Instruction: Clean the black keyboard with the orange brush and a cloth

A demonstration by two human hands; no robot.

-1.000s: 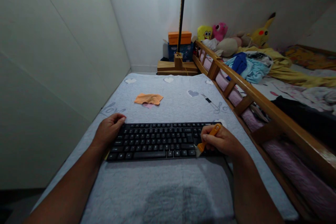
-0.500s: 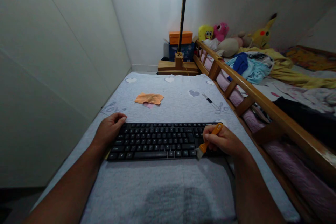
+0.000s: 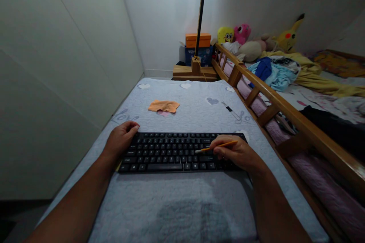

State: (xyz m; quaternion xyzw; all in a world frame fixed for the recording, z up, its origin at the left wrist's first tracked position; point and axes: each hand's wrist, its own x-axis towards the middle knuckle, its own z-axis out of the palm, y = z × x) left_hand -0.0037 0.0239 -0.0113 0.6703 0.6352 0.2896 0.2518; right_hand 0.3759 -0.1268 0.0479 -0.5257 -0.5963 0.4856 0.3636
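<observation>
Pinching the orange brush between closed fingers, the right hand held its pale bristles at the keys just right of the middle of the black keyboard, though whether they touched could not be told. The left hand rested against the keyboard's left end, its fingers curled in, and it was unclear whether they gripped the edge. The keyboard lay flat on a pale blue quilted cover, with a crumpled orange cloth beyond it and a thin tool with a black band near the wooden rail.
</observation>
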